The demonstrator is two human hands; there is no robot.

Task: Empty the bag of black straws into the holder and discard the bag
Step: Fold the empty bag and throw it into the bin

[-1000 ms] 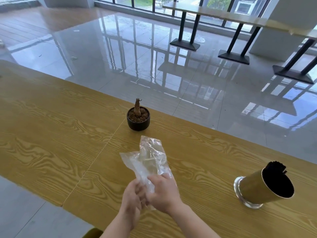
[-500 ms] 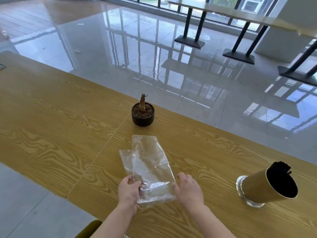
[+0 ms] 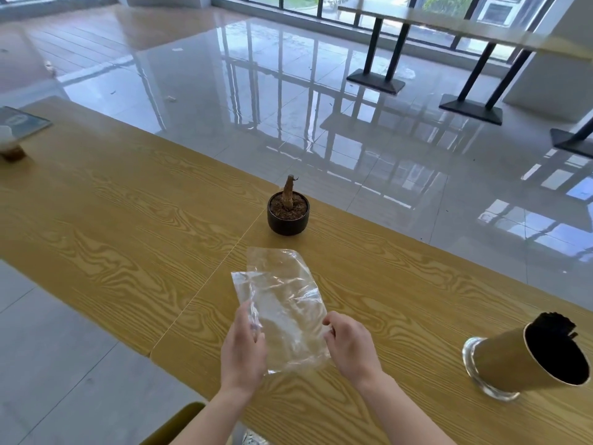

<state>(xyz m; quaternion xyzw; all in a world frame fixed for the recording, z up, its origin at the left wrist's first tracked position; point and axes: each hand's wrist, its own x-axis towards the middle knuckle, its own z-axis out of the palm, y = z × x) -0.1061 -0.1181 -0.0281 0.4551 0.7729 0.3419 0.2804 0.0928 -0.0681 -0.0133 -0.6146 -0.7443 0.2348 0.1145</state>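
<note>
A clear, empty plastic bag [image 3: 282, 303] lies spread out over the wooden table [image 3: 128, 220] in front of me. My left hand [image 3: 244, 351] grips its near left edge, thumb over the film. My right hand [image 3: 348, 345] pinches its near right edge. The gold holder [image 3: 510, 361] on a clear glass base stands at the right, with black straws [image 3: 553, 324] showing above its rim.
A small black pot [image 3: 287, 216] with a brown stump sits just beyond the bag. A dark card and a cup [image 3: 12, 136] are at the far left of the table. A yellow-green chair back [image 3: 179, 425] is below me. Glossy tiled floor lies beyond.
The bag was bunched between both hands close together; my hands moved apart and the bag now lies flattened and spread. My view has shifted, bringing the table's left end into sight.
</note>
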